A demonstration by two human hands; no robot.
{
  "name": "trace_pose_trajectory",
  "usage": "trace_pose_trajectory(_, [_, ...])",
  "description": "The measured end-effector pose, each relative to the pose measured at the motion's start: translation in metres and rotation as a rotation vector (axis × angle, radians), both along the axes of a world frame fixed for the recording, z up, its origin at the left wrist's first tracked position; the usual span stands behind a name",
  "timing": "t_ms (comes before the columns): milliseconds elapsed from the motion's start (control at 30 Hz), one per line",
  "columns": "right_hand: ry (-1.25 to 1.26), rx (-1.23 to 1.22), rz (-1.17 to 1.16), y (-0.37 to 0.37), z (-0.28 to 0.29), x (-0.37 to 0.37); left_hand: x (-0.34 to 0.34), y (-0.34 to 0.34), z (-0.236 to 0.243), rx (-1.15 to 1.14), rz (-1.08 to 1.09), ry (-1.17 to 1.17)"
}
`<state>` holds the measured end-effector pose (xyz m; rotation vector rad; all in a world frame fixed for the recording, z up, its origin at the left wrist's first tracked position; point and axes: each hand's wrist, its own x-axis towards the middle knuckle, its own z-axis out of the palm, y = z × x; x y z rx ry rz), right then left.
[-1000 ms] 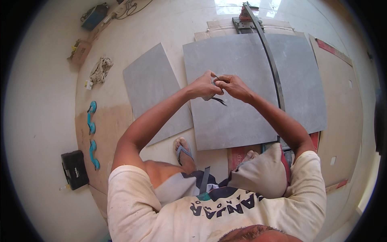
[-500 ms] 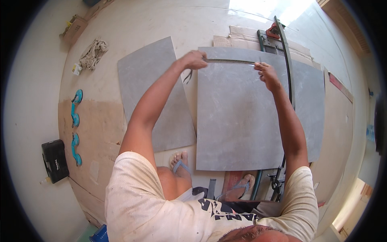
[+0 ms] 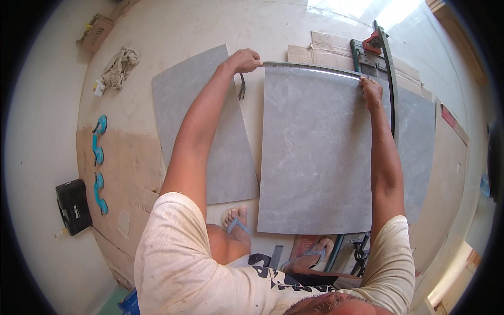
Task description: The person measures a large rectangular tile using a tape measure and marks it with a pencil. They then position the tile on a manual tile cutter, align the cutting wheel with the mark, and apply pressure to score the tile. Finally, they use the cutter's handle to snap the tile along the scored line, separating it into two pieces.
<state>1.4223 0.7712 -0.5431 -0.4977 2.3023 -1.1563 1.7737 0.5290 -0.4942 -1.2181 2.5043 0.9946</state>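
A tape measure's metal blade (image 3: 310, 67) is drawn out along the far edge of a large grey tile (image 3: 315, 152). At the tile's far left corner, my left hand (image 3: 245, 61) is closed on one end of the tape measure, and a black strap (image 3: 242, 86) hangs below it. My right hand (image 3: 372, 92) pinches the blade near the far right, close to the dark rail of a tile cutter (image 3: 389, 79). Whether those fingers hold anything else is too small to tell. The cutter's base lies under the tile.
Another cut grey tile (image 3: 210, 152) lies on the left, with a further grey piece (image 3: 415, 147) right of the rail. Cardboard (image 3: 118, 184) covers part of the floor. Blue suction lifters (image 3: 98, 139), a black case (image 3: 74, 207), a rag (image 3: 121, 68) and a carton (image 3: 97, 32) sit farther left.
My right hand has moved right, toward the rail, and more blade shows between my hands. My left hand has shifted slightly up and left. The blade now lies nearer the tile's far edge.
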Motion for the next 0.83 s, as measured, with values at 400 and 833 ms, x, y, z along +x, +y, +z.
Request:
trace_pose_trajectory(400, [0.232, 0.141, 0.006, -0.01, -0.012, -0.011, -0.005, -0.007, -0.014, 0.032, -0.044, 0.01])
trace_pose_trajectory(833, [0.311, 0.134, -0.038, -0.011, -0.025, -0.023, -0.012, -0.012, -0.016, 0.093, -0.082, 0.011])
